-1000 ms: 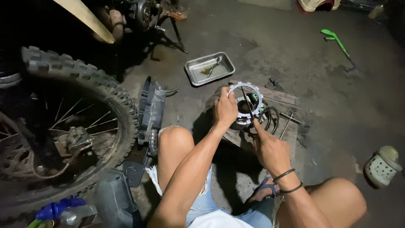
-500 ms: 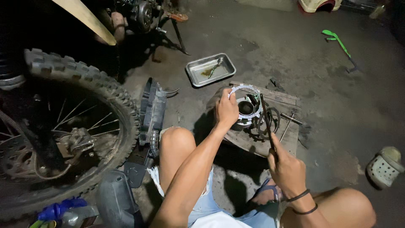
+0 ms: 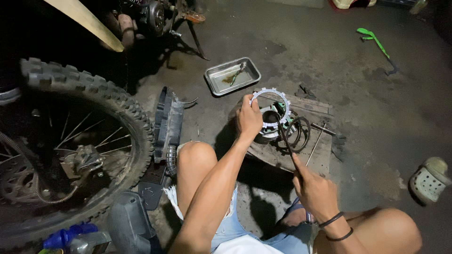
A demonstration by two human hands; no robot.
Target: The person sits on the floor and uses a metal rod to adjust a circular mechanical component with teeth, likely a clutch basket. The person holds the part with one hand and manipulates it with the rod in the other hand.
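Two hands are working over a wooden board (image 3: 316,155) on the concrete floor in front of you. Nearest you, your right hand (image 3: 316,190), wearing two dark bands at the wrist, is closing firmly around the handle end of a thin dark rod tool (image 3: 285,141); the shaft is running up and away from your fist, and its tip is reaching the clutch assembly (image 3: 270,128). Further out, your left hand (image 3: 248,118) is curling around the left edge of a toothed metal ring (image 3: 269,96), fingers closed on it, holding it tilted just above the round clutch assembly. The ring is thin, flat and pale grey, with square tabs around its outer rim. Several dark flat rings (image 3: 299,134) are lying on the board just right of the assembly.

Beyond the board, a shallow rectangular steel tray (image 3: 214,77) is sitting on the floor, holding a small tool and a brownish stain. To your left, a knobby spoked motorcycle wheel (image 3: 108,101) is standing upright. Farther right, a green-handled tool (image 3: 374,40) is lying on the floor, and a pale clog (image 3: 429,178) is resting near your right knee.
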